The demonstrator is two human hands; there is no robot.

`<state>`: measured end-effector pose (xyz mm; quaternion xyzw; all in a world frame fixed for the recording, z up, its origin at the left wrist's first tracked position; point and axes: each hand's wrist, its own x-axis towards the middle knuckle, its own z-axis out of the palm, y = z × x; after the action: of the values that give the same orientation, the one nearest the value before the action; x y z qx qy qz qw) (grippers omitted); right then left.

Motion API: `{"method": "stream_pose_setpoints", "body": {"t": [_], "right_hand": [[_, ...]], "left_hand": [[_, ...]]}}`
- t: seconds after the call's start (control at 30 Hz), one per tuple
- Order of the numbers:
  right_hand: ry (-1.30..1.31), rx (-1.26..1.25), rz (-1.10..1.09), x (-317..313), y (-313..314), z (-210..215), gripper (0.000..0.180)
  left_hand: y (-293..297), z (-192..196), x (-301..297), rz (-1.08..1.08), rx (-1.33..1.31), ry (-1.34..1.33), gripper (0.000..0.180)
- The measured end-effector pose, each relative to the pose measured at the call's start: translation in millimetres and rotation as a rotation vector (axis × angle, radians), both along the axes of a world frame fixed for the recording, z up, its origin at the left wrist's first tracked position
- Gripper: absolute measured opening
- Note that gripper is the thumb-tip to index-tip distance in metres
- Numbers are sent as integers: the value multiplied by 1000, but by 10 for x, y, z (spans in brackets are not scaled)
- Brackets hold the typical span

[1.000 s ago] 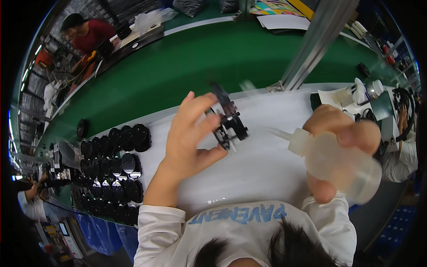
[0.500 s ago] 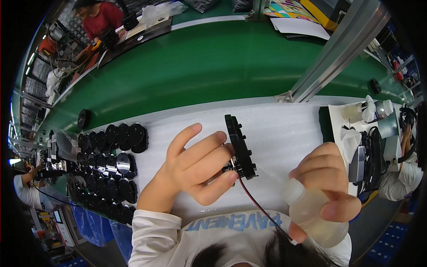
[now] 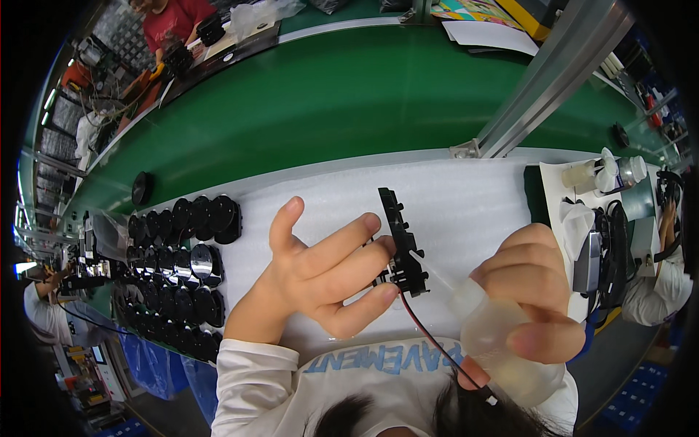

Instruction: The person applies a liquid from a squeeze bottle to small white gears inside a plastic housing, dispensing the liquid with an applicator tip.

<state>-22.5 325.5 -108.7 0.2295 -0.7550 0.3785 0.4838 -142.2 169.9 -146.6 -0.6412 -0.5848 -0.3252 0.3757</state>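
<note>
Pinched in the fingers of my left hand [image 3: 328, 273] is a black plastic part [image 3: 400, 244] with small studs along its edge, held up on its side above the white bench. A red and black wire lead [image 3: 429, 339] hangs from it down toward my right hand, ending in a small white connector. My right hand [image 3: 535, 291] is wrapped around a translucent squeeze bottle [image 3: 502, 342] with pale liquid. The bottle's thin nozzle points up-left, and its tip reaches the right side of the black part; whether it touches, I cannot tell.
Rows of round black parts [image 3: 193, 269] stand at the left. Beyond the white sheet [image 3: 466, 197] runs a green conveyor belt [image 3: 328, 95], with a metal post [image 3: 550, 80] at its right. Bottles [image 3: 608, 175] and black cables [image 3: 615, 255] lie on the right side. A co-worker in red [image 3: 175, 25] sits far left.
The squeeze bottle has moved up-left, bringing its nozzle closer to the black part. My left hand has turned the part slightly and shifted it right.
</note>
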Motion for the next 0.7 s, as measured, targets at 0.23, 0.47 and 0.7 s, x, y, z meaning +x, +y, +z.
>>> {"method": "stream_pose_setpoints", "body": {"t": [0.23, 0.47, 0.7], "right_hand": [[67, -49, -32, -10, -30, 27, 36], [59, -50, -59, 7, -40, 22, 37], [-73, 97, -23, 91, 23, 35, 46]], "left_hand": [[-5, 13, 16, 17, 37, -3, 60], [-6, 30, 4, 9, 12, 7, 60], [-15, 33, 13, 17, 6, 19, 60]]}}
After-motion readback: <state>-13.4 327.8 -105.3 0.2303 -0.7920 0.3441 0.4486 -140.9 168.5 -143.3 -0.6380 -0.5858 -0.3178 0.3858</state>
